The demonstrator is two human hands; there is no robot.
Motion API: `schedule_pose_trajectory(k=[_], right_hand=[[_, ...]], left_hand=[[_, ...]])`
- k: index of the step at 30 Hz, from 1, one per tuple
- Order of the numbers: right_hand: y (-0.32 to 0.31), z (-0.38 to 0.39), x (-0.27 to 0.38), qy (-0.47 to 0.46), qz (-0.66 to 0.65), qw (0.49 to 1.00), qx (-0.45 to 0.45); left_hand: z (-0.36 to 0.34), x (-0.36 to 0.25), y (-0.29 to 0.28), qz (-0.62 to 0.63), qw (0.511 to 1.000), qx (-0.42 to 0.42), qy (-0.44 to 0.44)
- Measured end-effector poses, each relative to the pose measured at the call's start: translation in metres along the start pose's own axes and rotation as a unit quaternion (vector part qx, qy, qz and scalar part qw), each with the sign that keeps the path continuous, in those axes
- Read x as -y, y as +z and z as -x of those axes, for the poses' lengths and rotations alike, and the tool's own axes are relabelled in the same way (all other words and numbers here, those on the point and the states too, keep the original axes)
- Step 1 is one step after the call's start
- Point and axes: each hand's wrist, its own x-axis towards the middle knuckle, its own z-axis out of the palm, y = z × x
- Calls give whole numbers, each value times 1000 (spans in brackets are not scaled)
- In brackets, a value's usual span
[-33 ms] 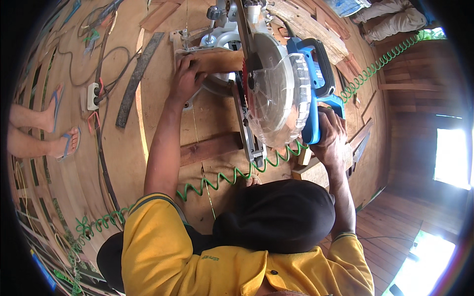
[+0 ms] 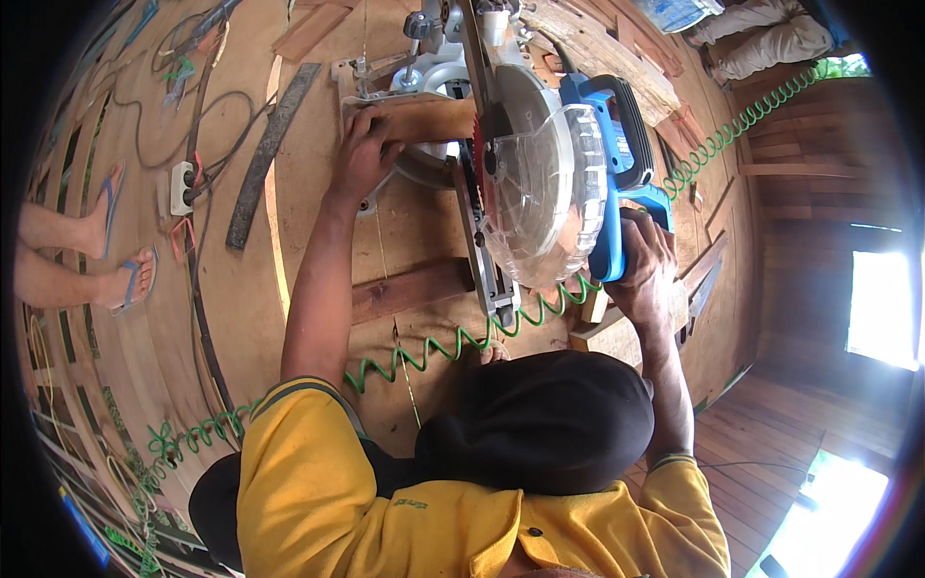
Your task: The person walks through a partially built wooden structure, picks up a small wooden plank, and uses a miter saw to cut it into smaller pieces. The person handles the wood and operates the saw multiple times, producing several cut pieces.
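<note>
A mitre saw (image 2: 540, 173) with a clear blade guard and blue handle stands on the wooden floor in front of me. My right hand (image 2: 644, 258) is wrapped round the saw's blue handle (image 2: 609, 236). On the saw's left side my left hand (image 2: 364, 154) grips a short brown wood board (image 2: 429, 119), thumb and fingers against it. The board's right end lies next to the red-rimmed blade (image 2: 476, 154). Part of the board's lower side and the blade's edge are hidden by the guard and saw arm.
A green coiled air hose (image 2: 434, 356) runs across in front of my knees. Wood offcuts (image 2: 409, 289) lie around the saw. At left are a power socket (image 2: 180, 189), cables and another person's sandalled feet (image 2: 125, 279). Someone's trousered legs (image 2: 771, 43) show at far right.
</note>
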Motion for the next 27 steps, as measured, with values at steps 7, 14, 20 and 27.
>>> schedule_pose_trajectory(k=[7,14,20,27], right_hand=[[-1,-3,0,-1,11,1000,4],[1,-4,0,-15,25,1000,-8],[4,-4,-4,-29,37,999,-9],[5,-4,-4,-26,31,999,-5]], left_hand=[[-6,-2,-1,-3,1000,-7,-12],[-8,-3,-1,-1,1000,-14,-16],[-7,1,2,0,1000,-22,-16],[-7,1,2,-4,1000,-21,-8]])
